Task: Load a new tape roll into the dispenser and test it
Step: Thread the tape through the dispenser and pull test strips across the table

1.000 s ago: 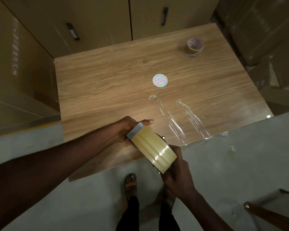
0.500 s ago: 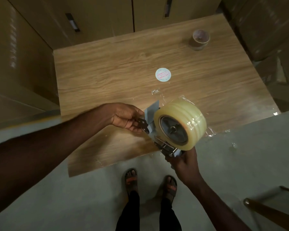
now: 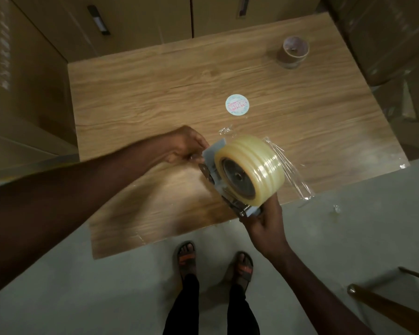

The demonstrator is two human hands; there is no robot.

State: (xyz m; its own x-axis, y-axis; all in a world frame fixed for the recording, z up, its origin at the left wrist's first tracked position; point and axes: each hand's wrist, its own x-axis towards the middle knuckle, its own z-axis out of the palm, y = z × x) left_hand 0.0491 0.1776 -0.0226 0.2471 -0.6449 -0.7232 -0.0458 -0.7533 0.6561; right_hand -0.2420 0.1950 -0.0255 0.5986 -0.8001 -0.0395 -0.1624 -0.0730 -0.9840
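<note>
A thick roll of clear yellowish tape (image 3: pixel 259 165) sits on the hub of a grey metal tape dispenser (image 3: pixel 214 163), held above the near edge of the wooden table (image 3: pixel 155 97). My right hand (image 3: pixel 264 226) grips the dispenser's handle end from below. My left hand (image 3: pixel 186 146) pinches something small at the dispenser's front plate; what it pinches is hidden by the fingers. The roll's open side faces me, showing the dark hub.
An empty brown cardboard tape core (image 3: pixel 294 52) stands at the table's far right. A round white sticker (image 3: pixel 237 105) lies mid-table. Strips of clear tape (image 3: pixel 293 175) stick to the table near its right front edge. Cardboard boxes surround the table; a wooden handle (image 3: pixel 385 305) is at lower right.
The dispenser was turned from edge-on to showing the roll's hub side, and lifted slightly. My left hand shifted from the roll's far end to the front plate.
</note>
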